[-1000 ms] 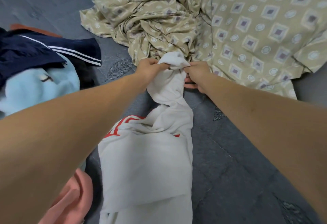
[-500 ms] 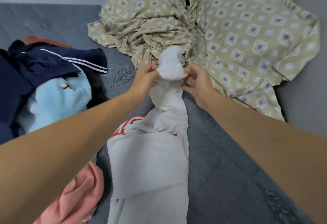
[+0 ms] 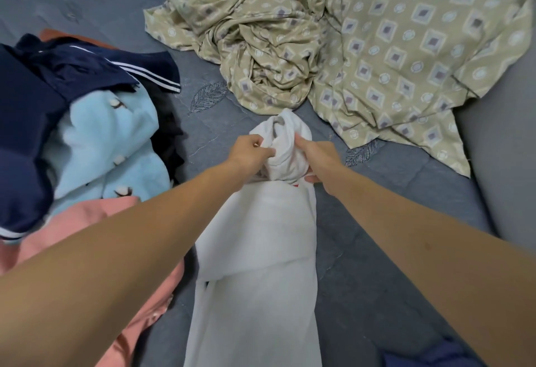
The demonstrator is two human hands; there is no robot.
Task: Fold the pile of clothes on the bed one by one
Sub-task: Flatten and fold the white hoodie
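Since the earlier frames, both hands have drawn back toward the person, carrying the bunched end of the white garment (image 3: pixel 255 265) off the edge of the patterned sheet (image 3: pixel 391 47) and onto bare bed (image 3: pixel 377 265). Nearest the viewer, the garment runs as a long loose strip down the middle of the grey quilted bed, with a small patch of red print showing just below the hands. To the left lies the pile: a pink garment (image 3: pixel 95 213), then a light blue fleece (image 3: pixel 110 140), then a navy garment with white stripes (image 3: pixel 87 70). At mid-distance the left hand (image 3: pixel 249 153) and right hand (image 3: pixel 316 153) are closed on the gathered far end of the white garment, fingers pinching fabric from either side. Beyond them the crumpled beige sheet fills the far right.
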